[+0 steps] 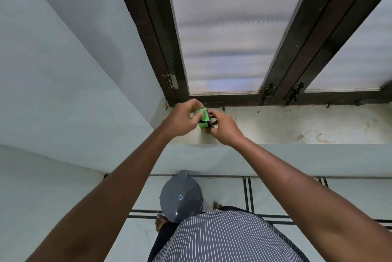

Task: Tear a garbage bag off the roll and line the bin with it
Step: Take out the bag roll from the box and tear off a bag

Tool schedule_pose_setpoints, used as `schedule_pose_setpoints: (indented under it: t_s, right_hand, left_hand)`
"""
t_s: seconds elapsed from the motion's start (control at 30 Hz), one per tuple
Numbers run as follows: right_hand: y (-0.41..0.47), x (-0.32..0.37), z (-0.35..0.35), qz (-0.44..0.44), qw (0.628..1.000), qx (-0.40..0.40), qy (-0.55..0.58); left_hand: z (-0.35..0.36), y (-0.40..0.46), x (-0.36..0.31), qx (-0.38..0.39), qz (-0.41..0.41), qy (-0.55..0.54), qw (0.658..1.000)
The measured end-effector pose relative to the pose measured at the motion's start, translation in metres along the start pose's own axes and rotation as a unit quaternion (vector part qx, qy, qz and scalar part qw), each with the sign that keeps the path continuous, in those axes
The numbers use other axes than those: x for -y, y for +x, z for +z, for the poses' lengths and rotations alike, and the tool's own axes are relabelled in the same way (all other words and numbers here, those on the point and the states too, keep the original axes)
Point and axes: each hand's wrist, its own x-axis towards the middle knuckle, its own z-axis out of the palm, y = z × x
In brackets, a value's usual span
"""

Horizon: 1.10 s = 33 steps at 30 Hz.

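A small roll of garbage bags (204, 119) with a green wrapper and black plastic showing at its end is held above the window sill. My left hand (184, 118) grips the roll from the left, fingers curled over its top. My right hand (222, 127) pinches the black end of the roll on its right side. The grey round bin (180, 197), its lid closed, stands on the floor below, close to the wall and just in front of my feet.
A stained white window sill (297, 126) runs to the right under a dark-framed window (233, 28) with latches. Pale walls close in on the left. The tiled floor (282, 196) with dark lines lies below.
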Motion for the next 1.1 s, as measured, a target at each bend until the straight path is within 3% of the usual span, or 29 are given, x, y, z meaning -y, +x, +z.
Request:
schedule_pose_setpoints:
  t_s: [0.1,0.17,0.37,0.47,0.6,0.77,0.93,1.1]
  right_hand:
    - [-0.002,0.0,-0.004,0.016,1.0,0.002,0.005]
    - [-0.005,0.002,-0.006,0.024,1.0,-0.003,-0.001]
    - [-0.011,0.007,-0.013,0.009,0.999,-0.037,0.007]
    - [-0.013,0.008,-0.015,0.01,0.998,-0.047,0.029]
    - [-0.013,0.014,-0.014,0.016,0.996,-0.069,0.06]
    - [-0.017,0.019,-0.016,0.012,0.994,-0.096,0.045]
    - [-0.014,0.021,-0.019,0.006,0.996,-0.084,0.032]
    - [-0.009,0.021,-0.022,-0.001,0.994,-0.11,0.022]
  left_hand:
    - [0.001,0.005,-0.012,-0.141,-0.002,0.057,0.988]
    - [0.006,0.007,-0.017,-0.17,-0.027,0.084,0.982]
    - [0.023,0.017,-0.018,-0.063,-0.051,0.012,0.997]
    - [0.023,0.022,-0.022,-0.031,-0.121,0.01,0.992]
    - [0.024,0.026,-0.023,0.02,-0.211,-0.109,0.971]
    - [0.019,0.028,-0.016,0.015,-0.285,-0.244,0.927]
    - [0.017,0.021,-0.006,0.048,-0.281,-0.308,0.908]
    - [0.022,0.011,0.01,0.05,-0.229,-0.306,0.923]
